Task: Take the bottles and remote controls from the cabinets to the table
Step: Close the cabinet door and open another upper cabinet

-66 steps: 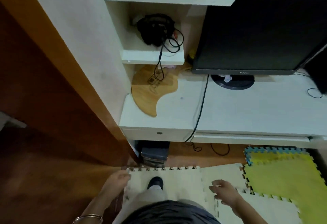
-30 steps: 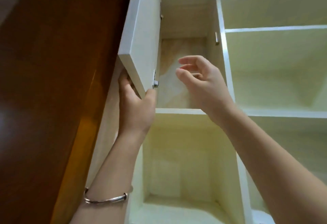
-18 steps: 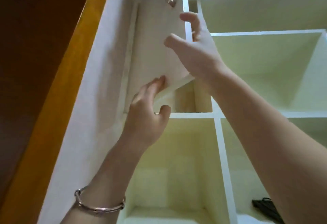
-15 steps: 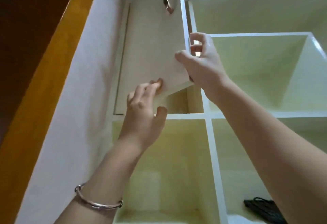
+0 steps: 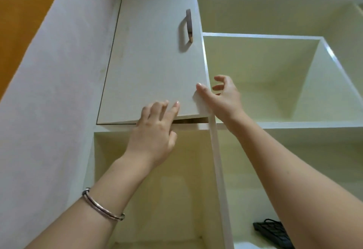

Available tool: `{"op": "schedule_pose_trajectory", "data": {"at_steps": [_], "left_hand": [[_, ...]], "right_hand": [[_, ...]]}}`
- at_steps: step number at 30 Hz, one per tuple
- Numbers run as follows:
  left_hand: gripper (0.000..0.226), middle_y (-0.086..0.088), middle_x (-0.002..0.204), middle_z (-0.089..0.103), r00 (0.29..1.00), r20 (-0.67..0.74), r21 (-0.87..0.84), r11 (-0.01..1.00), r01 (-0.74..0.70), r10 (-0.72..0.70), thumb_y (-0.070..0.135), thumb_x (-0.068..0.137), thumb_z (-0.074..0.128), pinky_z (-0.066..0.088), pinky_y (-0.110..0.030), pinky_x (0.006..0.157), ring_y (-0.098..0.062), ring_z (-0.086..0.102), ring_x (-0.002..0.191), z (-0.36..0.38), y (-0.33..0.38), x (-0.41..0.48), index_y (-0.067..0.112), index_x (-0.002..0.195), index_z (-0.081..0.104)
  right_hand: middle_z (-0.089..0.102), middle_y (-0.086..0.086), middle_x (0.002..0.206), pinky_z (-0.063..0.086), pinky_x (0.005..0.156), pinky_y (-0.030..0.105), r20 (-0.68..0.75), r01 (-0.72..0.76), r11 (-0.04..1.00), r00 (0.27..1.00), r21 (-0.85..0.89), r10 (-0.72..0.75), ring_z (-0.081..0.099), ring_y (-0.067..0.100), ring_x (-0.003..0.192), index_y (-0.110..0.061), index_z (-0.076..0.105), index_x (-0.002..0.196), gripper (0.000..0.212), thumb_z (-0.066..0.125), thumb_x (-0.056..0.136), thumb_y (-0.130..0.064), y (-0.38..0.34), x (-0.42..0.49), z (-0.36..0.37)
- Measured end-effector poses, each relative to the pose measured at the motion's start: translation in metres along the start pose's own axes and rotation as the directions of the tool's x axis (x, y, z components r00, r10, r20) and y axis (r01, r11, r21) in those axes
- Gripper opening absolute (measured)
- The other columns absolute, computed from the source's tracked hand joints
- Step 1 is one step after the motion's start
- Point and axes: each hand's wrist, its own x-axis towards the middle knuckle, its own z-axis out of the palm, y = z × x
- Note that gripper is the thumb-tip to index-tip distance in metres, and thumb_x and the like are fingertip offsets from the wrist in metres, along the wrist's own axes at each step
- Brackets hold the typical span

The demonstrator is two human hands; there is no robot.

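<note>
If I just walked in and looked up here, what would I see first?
Two bare hands reach up to a white cabinet door at the upper left, which is almost shut: the left hand presses its lower edge and the right hand is at its lower right corner. A silver bracelet circles the left wrist. The open cubbies to the right look bare, except for something black at the bottom right.
</note>
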Motion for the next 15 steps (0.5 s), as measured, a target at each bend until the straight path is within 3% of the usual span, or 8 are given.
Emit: {"op": "schedule_pose_trajectory", "data": {"at_steps": [3,6,15], "left_hand": [[0.068,0.000,0.151,0.016,0.999,0.043,0.076,0.997,0.003,-0.006,0.022,0.089,0.043,0.018,-0.033,0.115,-0.022,0.009,0.139,0.011,0.001,0.003,0.027,0.149,0.011],[0.069,-0.002,0.152,0.012,0.998,0.065,0.144,0.990,0.009,-0.018,0.021,0.090,0.042,0.014,-0.032,0.116,-0.024,0.006,0.141,0.019,0.003,0.005,0.025,0.149,0.006],[0.070,-0.004,0.154,0.010,0.998,0.048,0.141,0.990,0.026,-0.033,0.023,0.088,0.042,0.011,-0.033,0.117,-0.024,0.004,0.143,0.019,0.007,0.002,0.023,0.149,0.006]], "right_hand": [[0.056,0.006,0.122,0.047,0.097,0.042,0.038,-0.104,0.994,0.994,-0.026,0.105,0.057,0.024,0.113,-0.012,0.042,0.133,0.068,0.063,0.079,-0.048,0.012,0.003,0.006],[0.061,0.005,0.123,0.049,0.094,0.045,0.050,-0.166,0.985,0.984,-0.052,0.169,0.060,0.025,0.111,-0.013,0.050,0.125,0.064,0.061,0.077,-0.053,0.021,0.004,0.015],[0.058,0.008,0.128,0.047,0.098,0.047,0.071,-0.155,0.986,0.985,-0.069,0.160,0.056,0.027,0.117,-0.010,0.047,0.129,0.060,0.059,0.082,-0.046,0.021,-0.001,0.013]]}}
